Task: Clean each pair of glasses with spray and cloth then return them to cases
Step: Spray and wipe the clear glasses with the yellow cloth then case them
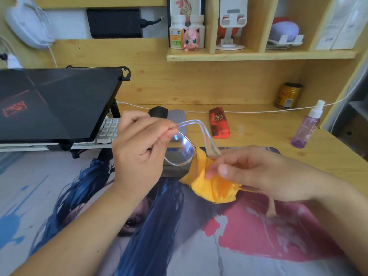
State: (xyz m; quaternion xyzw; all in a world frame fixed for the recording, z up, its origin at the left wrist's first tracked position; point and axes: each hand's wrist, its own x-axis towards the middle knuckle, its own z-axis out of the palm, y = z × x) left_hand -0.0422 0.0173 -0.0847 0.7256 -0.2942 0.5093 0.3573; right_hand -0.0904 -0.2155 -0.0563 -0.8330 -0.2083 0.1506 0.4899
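My left hand point(139, 148) pinches a pair of clear-framed glasses point(182, 152) at the hinge and holds them above the desk mat. One lens faces me, and the temples arch to the right. My right hand point(256, 172) holds a yellow cloth point(211, 186) bunched round the far end of the glasses, so the other lens is hidden. Three cases lie at the back of the desk: a black case point(158, 112), a grey case point(177, 117) and a red case point(219, 123). A purple spray bottle point(306, 126) stands at the right; its clear cap point(241, 129) sits apart.
A printed desk mat point(258, 236) covers the near desk. A tilted laptop point(55, 102) on a stand and a white keyboard point(107, 129) fill the left. A gold can point(288, 95) stands at the back right, with a white cable point(249, 111) running along the desk. Shelves above hold small items.
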